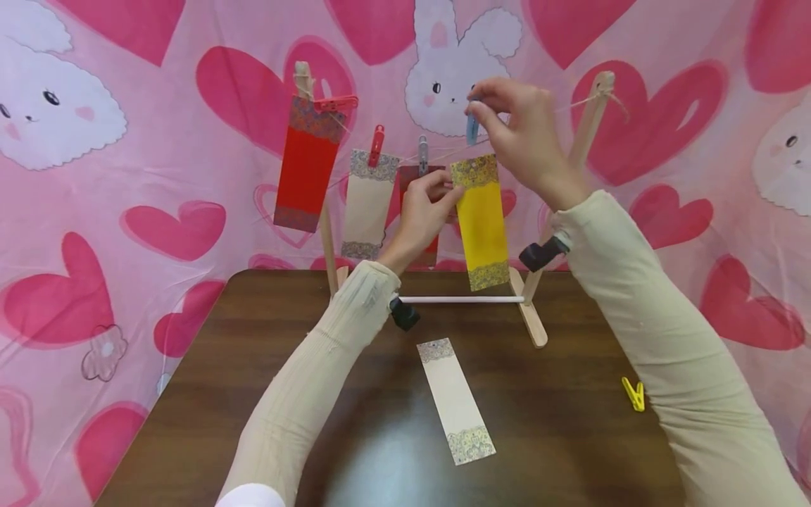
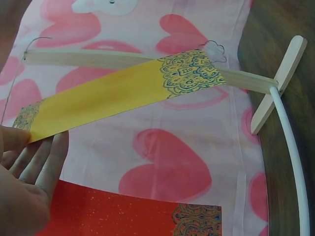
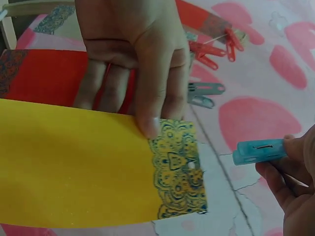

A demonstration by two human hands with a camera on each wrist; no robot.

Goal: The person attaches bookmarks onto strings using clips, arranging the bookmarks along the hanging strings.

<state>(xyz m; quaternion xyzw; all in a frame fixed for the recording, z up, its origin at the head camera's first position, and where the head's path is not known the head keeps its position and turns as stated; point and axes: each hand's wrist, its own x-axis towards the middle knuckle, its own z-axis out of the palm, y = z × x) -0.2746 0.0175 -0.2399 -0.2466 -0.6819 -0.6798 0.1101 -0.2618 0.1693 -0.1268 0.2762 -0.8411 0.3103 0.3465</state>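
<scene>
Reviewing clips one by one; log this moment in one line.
left hand: pinches yellow card; right hand: pinches blue clothespin, apart from card; loose cream card: on table; yellow clothespin: on table

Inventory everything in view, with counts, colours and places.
Held rectangular paper card: 1, yellow, pinched by left hand
Hanging rectangular paper cards: 2, red, far left and behind left hand
Hanging rectangular paper card: 1, cream, between red ones
Loose rectangular paper card: 1, cream, on table
Held plastic clothespin: 1, light blue, in right hand
Clipped plastic clothespins: 2, red, at left red card and hanging cream card
Clipped plastic clothespin: 1, grey, at other red card
Loose plastic clothespin: 1, yellow, table's right
Two-post wooden stand: 1, light wood, back of table
Thin string: 1, pale, between posts
Slim rod: 1, white, low across stand
Table: 1, brown, below
Heart-and-rabbit cloth backdrop: 1, pink, behind
Wrist devices: 2, black, at cuffs
Long sleeves: 2, cream, on arms
Hands: 2, bare, near string
</scene>
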